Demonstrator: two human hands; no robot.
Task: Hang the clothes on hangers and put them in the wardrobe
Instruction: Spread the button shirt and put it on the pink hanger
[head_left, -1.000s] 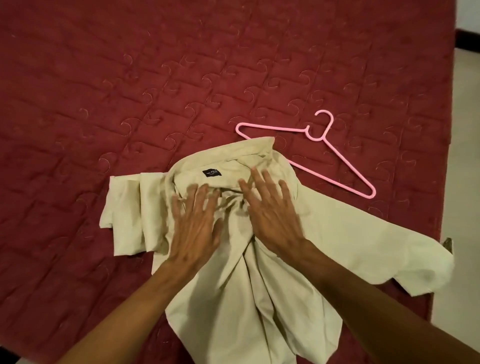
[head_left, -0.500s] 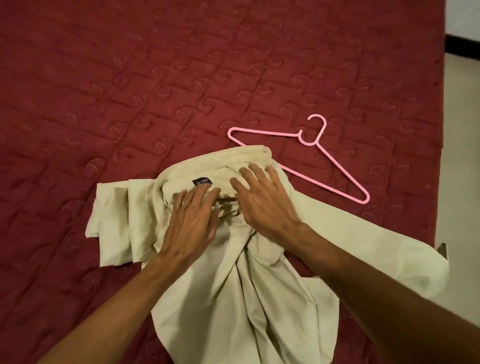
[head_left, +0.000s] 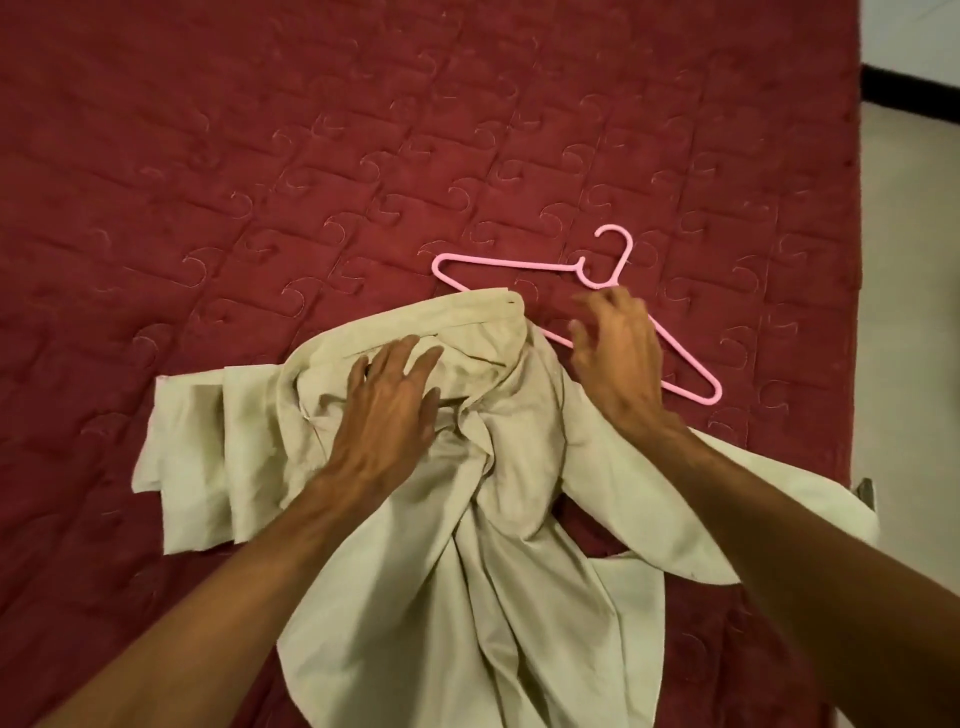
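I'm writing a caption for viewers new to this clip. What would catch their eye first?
A crumpled beige shirt lies in the middle of the dark red quilted bedspread, with the left hand pressed flat near its collar. Just beyond it to the right lies a thin pink plastic hanger, and the right hand hovers open over the hanger's lower arm.

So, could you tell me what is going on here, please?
A person is getting a beige shirt ready to hang. It lies crumpled on a red quilted bedspread. The left hand presses flat on the shirt near its collar, while the right hand hovers with loose fingers over a pink hanger lying beside the collar, not gripping it. The shirt is not yet on the hanger.
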